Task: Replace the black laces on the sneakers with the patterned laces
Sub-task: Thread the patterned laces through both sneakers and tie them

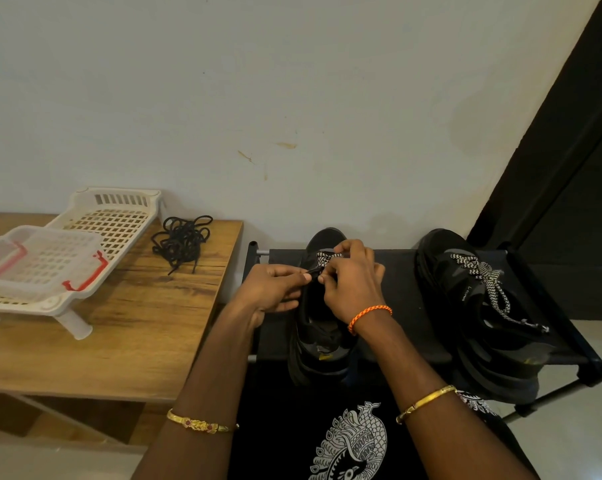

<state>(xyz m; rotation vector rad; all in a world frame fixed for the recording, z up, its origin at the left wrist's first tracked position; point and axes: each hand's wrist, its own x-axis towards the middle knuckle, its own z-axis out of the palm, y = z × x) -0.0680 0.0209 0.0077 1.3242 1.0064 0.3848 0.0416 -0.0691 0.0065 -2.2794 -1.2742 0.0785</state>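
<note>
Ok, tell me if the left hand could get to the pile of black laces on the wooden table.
Probably yes. The black laces lie loose on the wooden table, nothing between them and the left hand. But its fingers pinch the patterned lace; they must let go first.

dim soft indoor light, faint shadows; wide-angle bowing at edges

Head view, downward, near hands

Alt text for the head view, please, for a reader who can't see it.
Both hands, left hand and right hand, pinch a patterned lace at the near sneaker on a black rack. The other sneaker, to the right, already has its patterned lace. Black laces lie piled on a wooden table.
</note>
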